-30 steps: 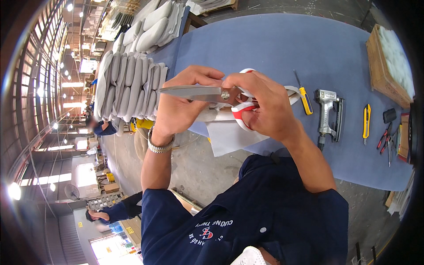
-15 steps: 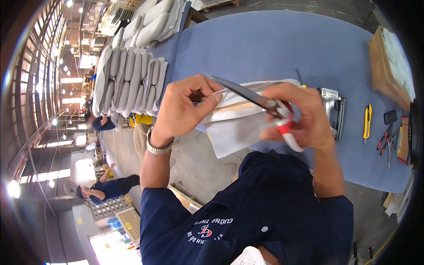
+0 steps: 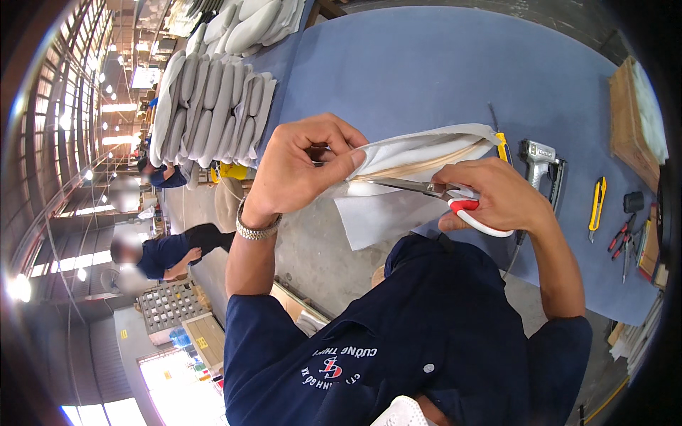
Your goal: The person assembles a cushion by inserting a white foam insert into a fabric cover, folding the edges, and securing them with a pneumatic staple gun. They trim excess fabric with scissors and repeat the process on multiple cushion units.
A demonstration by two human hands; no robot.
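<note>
My left hand (image 3: 302, 170), with a metal watch at its wrist, pinches the near-left end of a pale fabric-covered cushion piece (image 3: 408, 145). A tan strip of bare wood-like material (image 3: 433, 162) shows along its open underside, and a loose flap of white cloth (image 3: 383, 216) hangs below. My right hand (image 3: 501, 192) is closed round the red and white handles of a pair of scissors (image 3: 464, 205). Their blades point left and lie against the cloth by my left fingertips. I cannot tell how far apart the blades are.
On the blue-covered table (image 3: 433, 64) lie a staple gun (image 3: 543, 163), a yellow utility knife (image 3: 597, 206) and pliers (image 3: 622, 236). A box (image 3: 632, 117) stands at the right edge. Grey cushions (image 3: 213, 106) are stacked at left. Two people (image 3: 167, 255) are farther off.
The scissors have swung down from above the cushion's edge to its underside, blades now by my left fingers. My right hand has turned and moved slightly right. The cushion's underside shows more.
</note>
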